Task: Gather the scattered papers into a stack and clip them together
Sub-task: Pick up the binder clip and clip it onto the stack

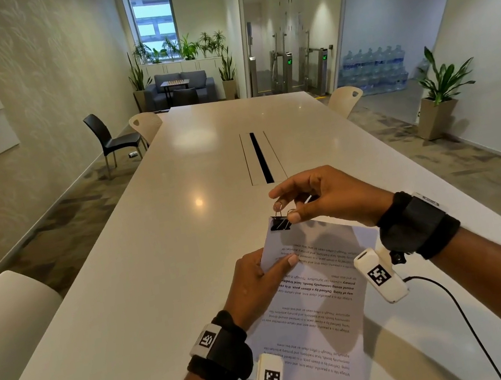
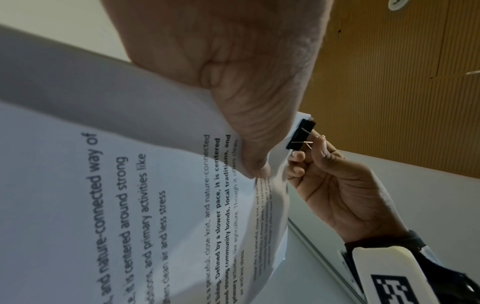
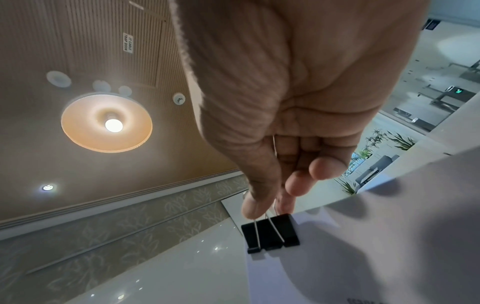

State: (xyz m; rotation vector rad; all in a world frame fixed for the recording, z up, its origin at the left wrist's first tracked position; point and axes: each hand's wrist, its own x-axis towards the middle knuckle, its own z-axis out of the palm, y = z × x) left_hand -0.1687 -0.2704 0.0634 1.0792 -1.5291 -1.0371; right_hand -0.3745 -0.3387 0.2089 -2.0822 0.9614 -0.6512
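A stack of printed white papers (image 1: 317,308) is held over the near part of the long table, its far end raised. My left hand (image 1: 255,281) pinches the stack's left edge, thumb on top; the left wrist view shows the same papers (image 2: 103,185) bent under that thumb. A black binder clip (image 1: 280,223) sits on the stack's far left corner. My right hand (image 1: 311,199) pinches the clip's wire handles between thumb and fingers. The clip (image 3: 270,233) and the right hand's fingertips (image 3: 253,207) on its wires show in the right wrist view; the clip (image 2: 300,137) also appears beyond my left thumb.
The long white table (image 1: 183,235) runs away from me, with a dark cable slot (image 1: 261,157) in its middle. Cream chairs (image 1: 7,319) stand along both sides, a black chair (image 1: 110,141) by the left wall. A wrist cable (image 1: 456,304) trails at the right.
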